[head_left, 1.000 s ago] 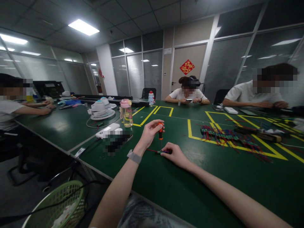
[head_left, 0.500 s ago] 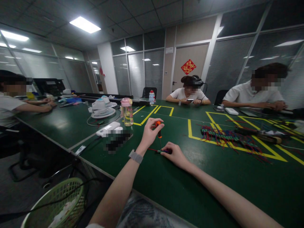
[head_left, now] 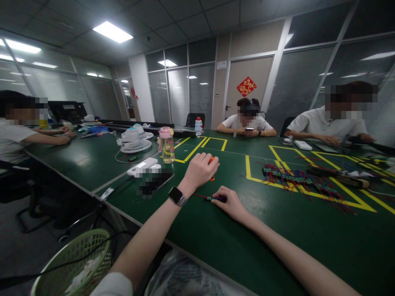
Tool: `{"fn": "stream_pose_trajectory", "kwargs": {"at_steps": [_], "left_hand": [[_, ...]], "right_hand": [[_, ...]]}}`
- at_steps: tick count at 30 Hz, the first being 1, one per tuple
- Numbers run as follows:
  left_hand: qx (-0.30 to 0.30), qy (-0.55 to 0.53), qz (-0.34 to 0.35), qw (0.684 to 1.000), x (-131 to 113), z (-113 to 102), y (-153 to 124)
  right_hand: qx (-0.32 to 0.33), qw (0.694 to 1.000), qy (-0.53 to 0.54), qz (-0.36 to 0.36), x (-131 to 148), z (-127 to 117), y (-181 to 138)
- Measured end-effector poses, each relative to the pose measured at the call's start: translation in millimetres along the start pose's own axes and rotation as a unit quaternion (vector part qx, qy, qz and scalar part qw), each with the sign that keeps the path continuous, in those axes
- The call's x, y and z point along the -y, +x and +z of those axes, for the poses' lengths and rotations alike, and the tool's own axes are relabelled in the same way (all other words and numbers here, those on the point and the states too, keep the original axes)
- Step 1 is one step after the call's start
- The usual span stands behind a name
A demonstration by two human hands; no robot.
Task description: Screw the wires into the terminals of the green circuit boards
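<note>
Your left hand [head_left: 202, 169], near the center of the frame, is closed around the orange handle of a screwdriver [head_left: 212, 161], fingers curled over its top. The shaft points down at a small green circuit board [head_left: 209, 198] just below the center of the frame; whether the tip touches it is too small to tell. Your right hand [head_left: 231, 203], to the right of the board, is nearly closed, thumb and fingertips pinched at the board's right end. A red wire [head_left: 200, 196] extends left from the board along the green tabletop [head_left: 339, 246]. A watch [head_left: 176, 195] is strapped to your left wrist. At center right, a row of wired boards [head_left: 288, 176] lies across yellow tape markings. Left of center, a bottle [head_left: 167, 147] with a pink lid stands upright beyond a white box [head_left: 142, 167]. A green basket [head_left: 55, 260] occupies the lower left.
</note>
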State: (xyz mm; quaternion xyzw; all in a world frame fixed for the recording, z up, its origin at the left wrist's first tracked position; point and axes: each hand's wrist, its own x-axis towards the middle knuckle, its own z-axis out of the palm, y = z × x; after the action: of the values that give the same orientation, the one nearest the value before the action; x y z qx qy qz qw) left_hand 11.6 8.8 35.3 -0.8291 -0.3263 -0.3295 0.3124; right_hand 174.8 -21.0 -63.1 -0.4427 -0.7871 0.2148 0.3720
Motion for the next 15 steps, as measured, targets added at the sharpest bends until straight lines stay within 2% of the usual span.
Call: {"fn": "stream_pose_trajectory", "kwargs": {"at_steps": [2,4,8,11,15], "left_hand": [[-0.009,0.02,0.036,0.999,-2.9,0.8,1.0],[-0.032,0.004,0.041,0.999,-6.9,4.6,-0.4],[-0.086,-0.095,-0.026,0.991,-16.0,11.3,-5.9],[-0.077,-0.132,-0.032,0.988,-21.4,11.6,-7.9],[-0.082,-0.123,-0.022,0.989,-23.6,11.1,-8.4]], "right_hand": [[-0.002,1.0,0.0,0.0,-0.8,0.6,0.3],[-0.004,1.0,-0.003,0.001,-1.3,1.0,0.4],[0.0,1.0,-0.01,-0.002,-1.2,0.4,0.4],[0.002,1.0,-0.015,-0.006,-0.7,-0.4,0.4],[0.001,1.0,-0.023,-0.007,-0.3,-0.4,0.4]]}}
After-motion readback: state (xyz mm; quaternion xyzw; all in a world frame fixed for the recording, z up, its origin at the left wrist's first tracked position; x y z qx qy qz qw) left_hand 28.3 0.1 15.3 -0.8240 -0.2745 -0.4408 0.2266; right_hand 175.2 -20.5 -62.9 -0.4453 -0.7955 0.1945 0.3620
